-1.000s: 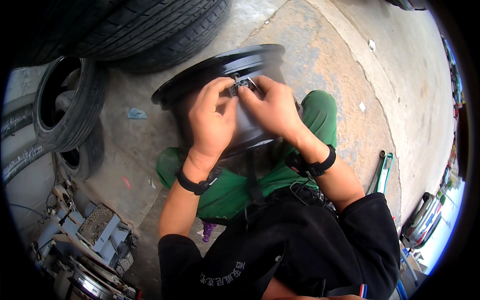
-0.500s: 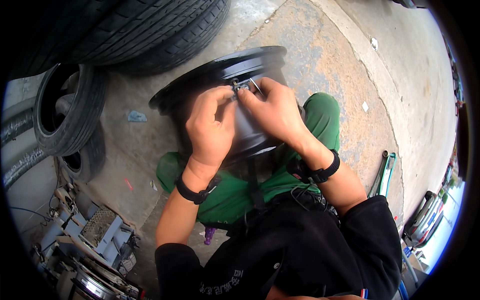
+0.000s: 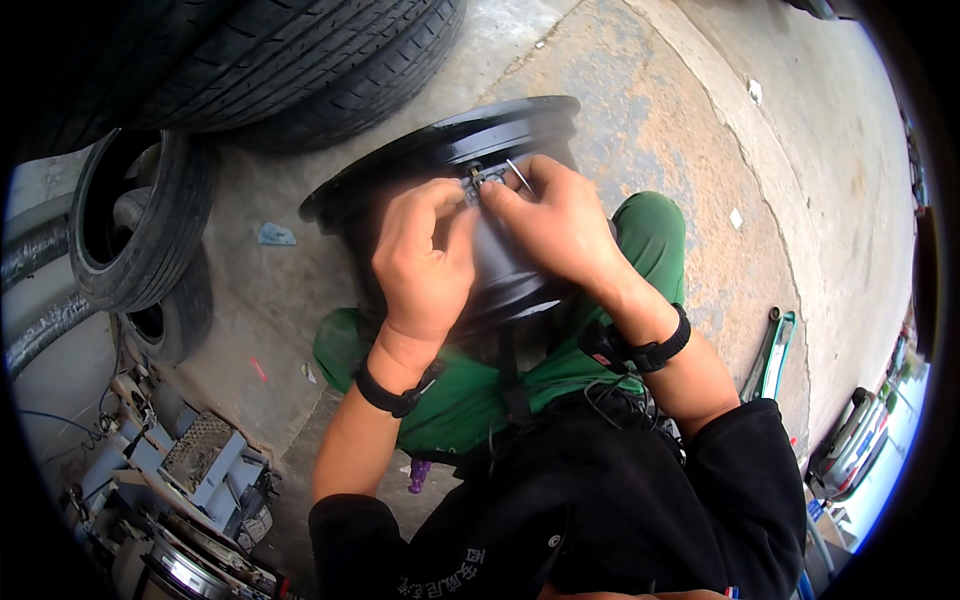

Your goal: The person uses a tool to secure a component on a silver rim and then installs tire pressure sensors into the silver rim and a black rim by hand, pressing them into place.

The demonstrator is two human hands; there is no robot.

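A black wheel rim (image 3: 505,255) without a tyre stands between my knees. On its barrel, close to the upper flange, sits a small grey part (image 3: 474,188) that looks like a tyre pressure sensor, with a short stem at its top. The fingertips of my left hand (image 3: 425,255) pinch the sensor's left side. My right hand (image 3: 560,220) is closed, its thumb pressed on the sensor's right side, and a thin metal rod (image 3: 518,174) sticks up from between its fingers. The fingers hide most of the sensor and the rod's lower end.
Large tyres (image 3: 310,70) stand at the upper left, and a smaller tyre (image 3: 130,220) leans near metal pipes (image 3: 45,325). A machine (image 3: 200,460) with metal parts is at the lower left. A teal-edged tool (image 3: 775,355) lies on the concrete to the right.
The whole view has shifted slightly, so the rim and hands sit a little lower. Both hands keep the same grip at the sensor; the rod still sticks out.
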